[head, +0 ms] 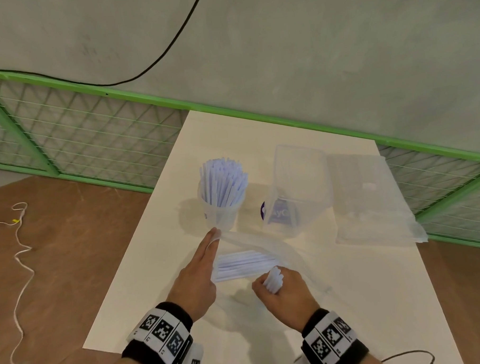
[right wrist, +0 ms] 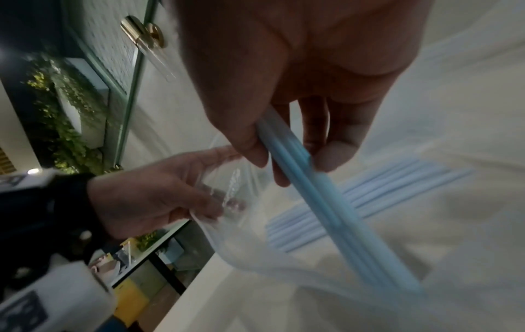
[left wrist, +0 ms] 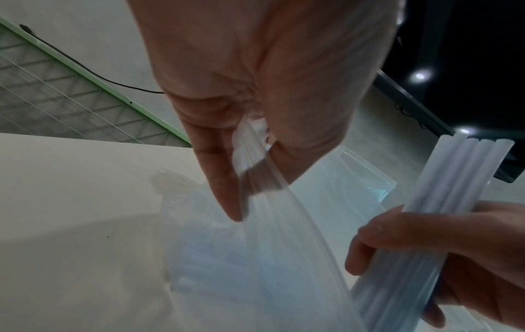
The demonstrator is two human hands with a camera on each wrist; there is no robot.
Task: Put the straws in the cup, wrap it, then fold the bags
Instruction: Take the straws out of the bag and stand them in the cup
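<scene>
Gripping straws (head: 273, 282), right hand (head: 286, 292) fisted; left hand (head: 197, 274) pinches bag (head: 263, 247).

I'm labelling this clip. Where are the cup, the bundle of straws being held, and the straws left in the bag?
cup (head: 220, 219): head view, clear lower wall.
held bundle of straws (head: 273, 281): head view, ends above the right fist.
straws in the bag (head: 244, 265): head view, middle of the row.
</scene>
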